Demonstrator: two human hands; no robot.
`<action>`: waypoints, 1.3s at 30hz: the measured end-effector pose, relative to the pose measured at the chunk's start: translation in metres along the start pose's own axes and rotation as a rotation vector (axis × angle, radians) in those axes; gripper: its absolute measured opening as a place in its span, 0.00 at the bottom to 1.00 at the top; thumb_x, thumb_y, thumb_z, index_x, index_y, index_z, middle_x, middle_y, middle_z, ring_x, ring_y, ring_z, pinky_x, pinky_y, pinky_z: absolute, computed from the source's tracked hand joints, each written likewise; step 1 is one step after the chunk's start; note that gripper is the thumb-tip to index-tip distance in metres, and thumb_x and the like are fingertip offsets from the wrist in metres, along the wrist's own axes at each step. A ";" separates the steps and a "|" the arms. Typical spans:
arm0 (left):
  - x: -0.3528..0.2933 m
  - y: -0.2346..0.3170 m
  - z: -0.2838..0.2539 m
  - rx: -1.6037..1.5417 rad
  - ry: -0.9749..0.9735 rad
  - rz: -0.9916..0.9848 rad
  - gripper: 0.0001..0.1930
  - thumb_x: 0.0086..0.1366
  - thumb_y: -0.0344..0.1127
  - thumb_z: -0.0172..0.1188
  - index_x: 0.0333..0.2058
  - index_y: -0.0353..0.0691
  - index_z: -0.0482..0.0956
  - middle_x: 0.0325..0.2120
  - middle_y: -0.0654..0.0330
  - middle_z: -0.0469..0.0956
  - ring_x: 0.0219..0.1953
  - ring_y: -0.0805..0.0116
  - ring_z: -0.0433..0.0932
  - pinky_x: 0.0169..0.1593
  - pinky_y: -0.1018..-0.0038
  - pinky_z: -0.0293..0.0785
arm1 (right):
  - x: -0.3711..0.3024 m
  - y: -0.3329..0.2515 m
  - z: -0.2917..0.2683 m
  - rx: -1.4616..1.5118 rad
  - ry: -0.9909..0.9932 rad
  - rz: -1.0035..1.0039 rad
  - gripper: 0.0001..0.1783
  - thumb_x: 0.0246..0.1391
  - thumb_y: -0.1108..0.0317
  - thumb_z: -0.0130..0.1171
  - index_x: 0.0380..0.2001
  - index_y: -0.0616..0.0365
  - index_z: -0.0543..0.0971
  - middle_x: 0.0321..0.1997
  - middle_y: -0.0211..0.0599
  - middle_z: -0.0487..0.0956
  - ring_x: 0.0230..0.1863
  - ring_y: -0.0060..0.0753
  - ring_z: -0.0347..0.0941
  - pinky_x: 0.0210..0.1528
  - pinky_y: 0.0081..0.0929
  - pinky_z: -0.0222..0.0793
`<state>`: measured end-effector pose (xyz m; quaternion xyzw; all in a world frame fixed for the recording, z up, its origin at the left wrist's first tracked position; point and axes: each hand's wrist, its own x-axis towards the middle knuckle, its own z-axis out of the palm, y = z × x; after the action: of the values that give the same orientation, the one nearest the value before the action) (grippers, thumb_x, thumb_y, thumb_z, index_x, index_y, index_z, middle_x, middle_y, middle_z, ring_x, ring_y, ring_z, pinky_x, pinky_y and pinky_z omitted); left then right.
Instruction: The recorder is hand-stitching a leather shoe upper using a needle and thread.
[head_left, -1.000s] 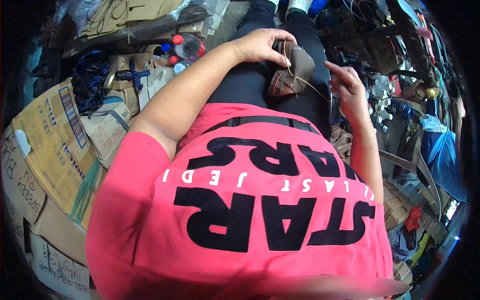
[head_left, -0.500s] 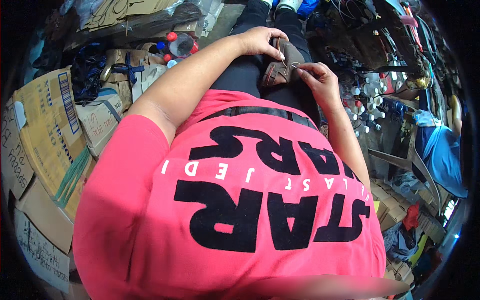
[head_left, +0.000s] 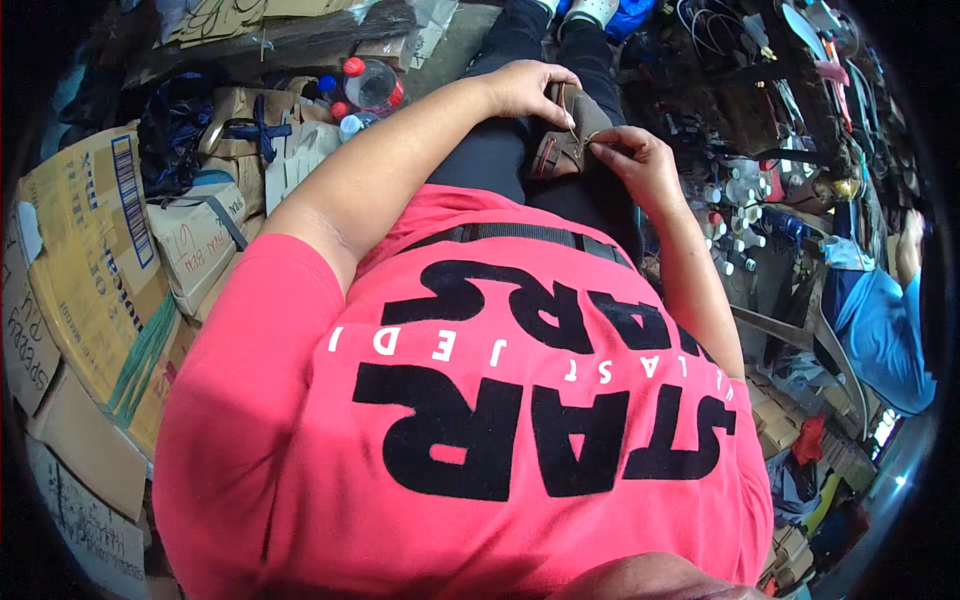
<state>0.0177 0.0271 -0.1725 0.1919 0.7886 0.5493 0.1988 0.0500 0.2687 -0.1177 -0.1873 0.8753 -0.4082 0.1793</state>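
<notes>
A small brown leather shoe (head_left: pixel 592 118), seemingly a boat-type upper, rests across my lap on my dark trousers. My left hand (head_left: pixel 530 92) grips its far left edge, thumb bent over the front and fingers behind, partly hidden. A thin tan lace (head_left: pixel 570 110) runs beside that thumb. On the shoe's right side, my right hand (head_left: pixel 637 158) pinches a short looped piece of similar lace between thumb and forefinger, close against the leather. Its remaining fingers curl under the palm.
Cardboard boxes (head_left: pixel 95 235) are stacked on my left. Clear plastic bottles with red caps (head_left: pixel 372 86) stand beyond my left forearm. Several small bottles (head_left: pixel 740 215) lie to my right. Farther right, near a curved metal frame (head_left: pixel 830 335), is another person in a blue garment (head_left: pixel 880 330).
The lace loop at my right hand looks smaller and closer to the shoe. Both hands stay at the shoe. The blue-clad person at right has shifted, with a raised arm now showing.
</notes>
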 end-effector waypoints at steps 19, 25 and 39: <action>-0.118 -0.018 -0.073 0.312 0.441 -0.295 0.24 0.52 0.19 0.45 0.46 0.41 0.81 0.41 0.51 0.77 0.45 0.56 0.77 0.53 0.67 0.72 | -0.011 -0.002 0.006 -0.099 0.021 -0.155 0.15 0.50 0.73 0.64 0.43 0.50 0.83 0.25 0.34 0.71 0.29 0.30 0.72 0.35 0.25 0.68; -0.130 0.004 -0.037 0.449 0.558 -0.104 0.15 0.55 0.24 0.57 0.41 0.46 0.83 0.33 0.55 0.76 0.40 0.54 0.77 0.45 0.66 0.73 | 0.004 0.011 0.007 0.196 -0.071 -0.098 0.20 0.47 0.82 0.55 0.43 0.53 0.83 0.32 0.32 0.72 0.35 0.27 0.72 0.40 0.22 0.69; -0.056 0.025 0.006 0.503 0.310 0.095 0.06 0.53 0.39 0.65 0.31 0.60 0.86 0.28 0.66 0.73 0.42 0.61 0.70 0.49 0.61 0.64 | 0.023 0.037 0.010 0.287 -0.188 -0.006 0.12 0.56 0.76 0.55 0.41 0.55 0.83 0.42 0.34 0.76 0.48 0.29 0.69 0.55 0.25 0.62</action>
<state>0.0702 0.0110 -0.1450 0.1858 0.9111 0.3680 -0.0039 0.0275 0.2733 -0.1563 -0.1997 0.7867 -0.5104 0.2840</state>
